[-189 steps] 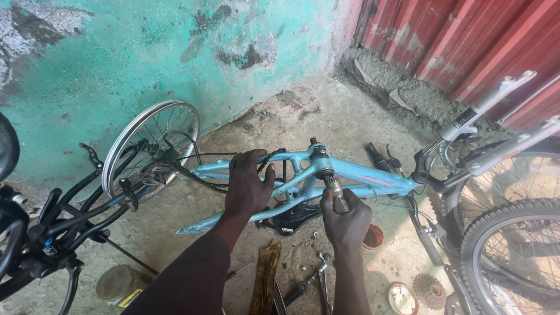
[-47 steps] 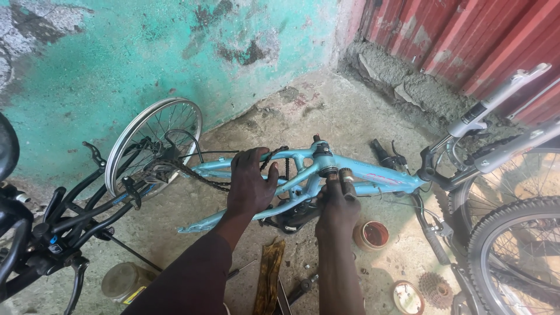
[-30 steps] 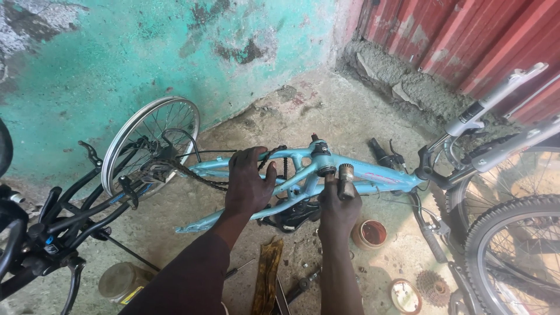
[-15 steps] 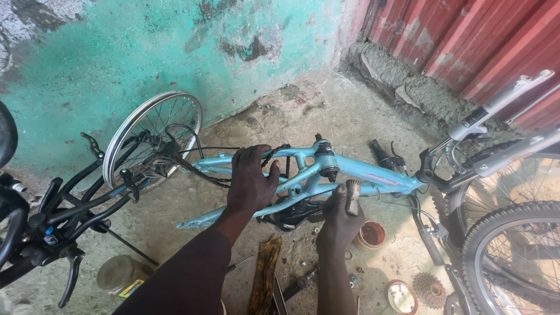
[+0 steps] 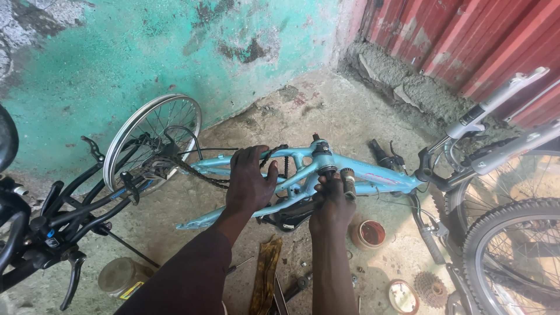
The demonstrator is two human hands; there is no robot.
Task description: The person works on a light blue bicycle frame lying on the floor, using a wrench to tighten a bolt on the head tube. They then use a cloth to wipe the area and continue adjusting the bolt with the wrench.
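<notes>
Your left hand point(image 5: 249, 184) covered the stretch of the light blue bicycle frame point(image 5: 373, 175) beneath its palm, so you could not see how the chain point(image 5: 195, 173) met the tubes there. Your right hand point(image 5: 332, 201) hid the lower end of the small dark cylinder point(image 5: 349, 182) it held, and its grip on that part could not be made out. The bicycle point(image 5: 513, 233) at your right was cut off by the picture's edge, showing only part of 1 tyre and the handlebar. The dark bicycle point(image 5: 52, 221) at your left ran off the frame too. The small parts on the floor point(image 5: 326, 111) near the sprocket cluster point(image 5: 430, 287) were too small to tell.
</notes>
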